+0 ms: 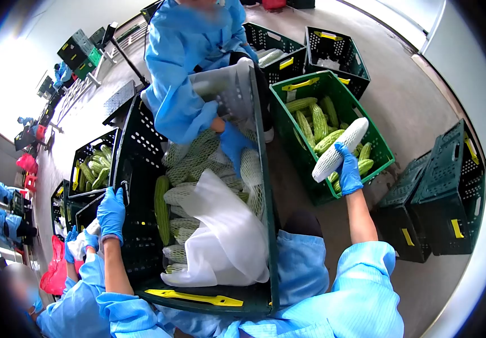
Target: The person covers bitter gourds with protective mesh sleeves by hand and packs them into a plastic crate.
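Observation:
My right hand (350, 172), in a blue glove, is closed around a bitter melon in a white foam net sleeve (341, 147). It is held tilted above a green crate (379, 151) of bare bitter melons (317, 121). My left hand (111, 215), gloved too, is beside the left wall of the large dark crate (141, 141); its fingers point up, slightly apart, and nothing shows in them. Inside that crate lie several net-sleeved bitter melons (183, 194), one bare bitter melon (163, 211) and a white plastic sheet (226, 231).
Across the large crate, a co-worker's gloved hand (236, 143) touches the sleeved melons. Another person's gloved hands (82, 243) are at lower left. Dark crates (448, 188) stand at right, more crates (337, 53) at the back, and a crate of melons (93, 166) at left.

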A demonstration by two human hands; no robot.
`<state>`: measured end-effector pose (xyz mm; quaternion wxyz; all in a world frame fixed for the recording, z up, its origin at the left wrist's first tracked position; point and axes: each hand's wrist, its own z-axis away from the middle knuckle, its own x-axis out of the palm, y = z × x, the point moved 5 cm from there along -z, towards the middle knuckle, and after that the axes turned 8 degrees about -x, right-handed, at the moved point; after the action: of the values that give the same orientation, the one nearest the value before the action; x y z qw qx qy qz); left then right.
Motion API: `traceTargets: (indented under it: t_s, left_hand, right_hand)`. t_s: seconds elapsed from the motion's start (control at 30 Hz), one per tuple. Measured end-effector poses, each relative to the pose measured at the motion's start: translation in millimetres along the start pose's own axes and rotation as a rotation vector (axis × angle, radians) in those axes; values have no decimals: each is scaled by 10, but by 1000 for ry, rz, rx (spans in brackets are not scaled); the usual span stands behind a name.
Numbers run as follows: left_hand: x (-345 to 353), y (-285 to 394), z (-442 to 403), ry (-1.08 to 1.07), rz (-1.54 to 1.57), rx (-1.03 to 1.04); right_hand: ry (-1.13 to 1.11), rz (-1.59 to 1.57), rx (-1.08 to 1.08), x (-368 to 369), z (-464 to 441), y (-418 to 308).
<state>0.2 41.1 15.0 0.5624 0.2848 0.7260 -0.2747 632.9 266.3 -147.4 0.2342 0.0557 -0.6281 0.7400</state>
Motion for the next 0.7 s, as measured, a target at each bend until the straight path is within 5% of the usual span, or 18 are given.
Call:
traceTargets:
  t_s: [0.43, 0.7]
  left_hand:
    - [-96, 139, 173, -25, 88, -51]
    - [-74, 141, 218, -112, 283, -81]
  right_hand:
    - [-626, -68, -160, 2137, 1168, -1103]
    - [-665, -71, -93, 2854, 1336, -792]
